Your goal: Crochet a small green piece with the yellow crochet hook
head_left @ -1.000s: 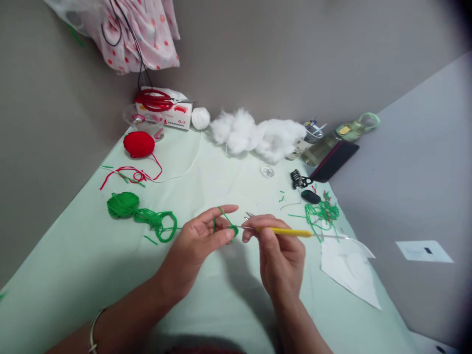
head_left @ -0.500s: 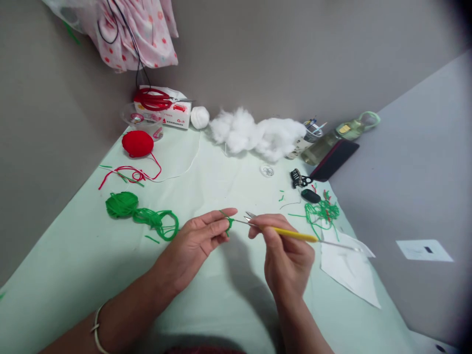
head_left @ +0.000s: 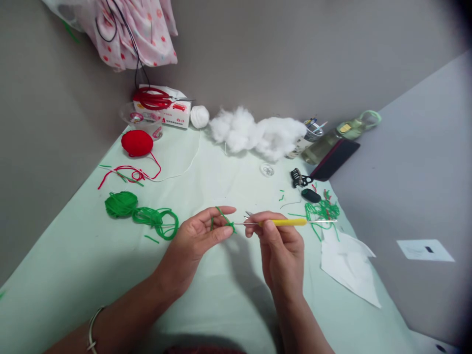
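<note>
My left hand pinches a small piece of green crochet between thumb and fingers, and a strand of green yarn runs up over its raised index finger. My right hand is closed around the yellow grip of a crochet hook. The hook's thin metal tip reaches left to the green piece, and its other metal end points right. Small scissor tips show just behind the right fingers; the rest is hidden. A ball of green yarn lies to the left, with loose loops beside it.
Behind are a red yarn ball, red scissors on a box, a white yarn ball and white stuffing. To the right stand a bottle and phone, with tangled green yarn and white paper nearer.
The crochet hook has swung from slanting down rightward to nearly level. My left index finger has lifted away from the thumb, drawing the green strand into view. My right hand has shifted slightly left.
</note>
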Demonstrator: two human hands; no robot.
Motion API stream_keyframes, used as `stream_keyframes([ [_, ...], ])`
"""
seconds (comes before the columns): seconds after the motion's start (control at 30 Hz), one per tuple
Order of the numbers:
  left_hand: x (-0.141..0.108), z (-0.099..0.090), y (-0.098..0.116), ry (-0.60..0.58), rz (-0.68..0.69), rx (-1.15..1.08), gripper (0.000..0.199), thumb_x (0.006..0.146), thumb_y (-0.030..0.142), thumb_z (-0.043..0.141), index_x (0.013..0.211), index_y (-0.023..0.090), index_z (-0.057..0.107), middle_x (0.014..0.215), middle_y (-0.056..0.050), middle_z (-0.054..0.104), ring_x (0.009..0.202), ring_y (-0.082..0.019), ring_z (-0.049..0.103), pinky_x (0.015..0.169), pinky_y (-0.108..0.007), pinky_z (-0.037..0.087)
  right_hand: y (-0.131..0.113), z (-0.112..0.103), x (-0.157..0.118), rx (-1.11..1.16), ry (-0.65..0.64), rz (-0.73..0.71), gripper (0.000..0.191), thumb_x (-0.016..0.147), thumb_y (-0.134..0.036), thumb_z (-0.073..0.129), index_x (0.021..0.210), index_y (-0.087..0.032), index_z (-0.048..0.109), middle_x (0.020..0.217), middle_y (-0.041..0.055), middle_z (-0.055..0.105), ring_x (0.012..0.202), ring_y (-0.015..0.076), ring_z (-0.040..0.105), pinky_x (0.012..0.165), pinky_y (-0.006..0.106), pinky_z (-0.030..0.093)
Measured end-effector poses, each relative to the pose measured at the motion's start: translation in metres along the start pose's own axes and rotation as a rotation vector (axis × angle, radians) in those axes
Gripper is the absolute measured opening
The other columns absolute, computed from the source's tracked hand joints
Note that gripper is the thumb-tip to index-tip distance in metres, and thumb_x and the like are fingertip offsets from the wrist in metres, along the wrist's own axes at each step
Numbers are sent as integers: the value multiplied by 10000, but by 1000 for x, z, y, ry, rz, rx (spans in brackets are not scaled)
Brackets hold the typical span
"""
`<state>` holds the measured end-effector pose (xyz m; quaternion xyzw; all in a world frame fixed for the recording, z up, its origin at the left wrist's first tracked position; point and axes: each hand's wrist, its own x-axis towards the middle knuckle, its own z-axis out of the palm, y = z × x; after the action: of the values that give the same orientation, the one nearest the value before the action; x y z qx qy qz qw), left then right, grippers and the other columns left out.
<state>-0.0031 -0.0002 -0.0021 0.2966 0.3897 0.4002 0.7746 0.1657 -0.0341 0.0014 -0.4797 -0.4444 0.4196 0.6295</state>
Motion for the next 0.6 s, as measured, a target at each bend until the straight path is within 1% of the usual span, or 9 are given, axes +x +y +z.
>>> stream_keyframes([
  [0.2,-3,1,1,-6,-2,9,260,825,313,870,1082,292,839,877,19,608,880,-154,543,874,-284,415,-2,3,3,35,1,2,171,980,-344,718,910,-229,823,833,28,757,705,134,679,691,285,582],
  [0.4,-3,2,2,3,-12,19,279,804,321,873,1073,260,833,888,3,630,889,-176,554,875,-302,423,-2,4,3,47,-4,-1,170,984,-336,712,911,-225,819,832,25,751,706,126,672,696,279,580],
  [0.6,-4,4,3,-15,-6,26,116,811,280,843,883,230,767,826,11,674,841,-165,560,829,-287,423,-3,4,4,16,25,-26,174,975,-340,719,891,-219,812,820,30,750,688,136,665,667,287,576],
])
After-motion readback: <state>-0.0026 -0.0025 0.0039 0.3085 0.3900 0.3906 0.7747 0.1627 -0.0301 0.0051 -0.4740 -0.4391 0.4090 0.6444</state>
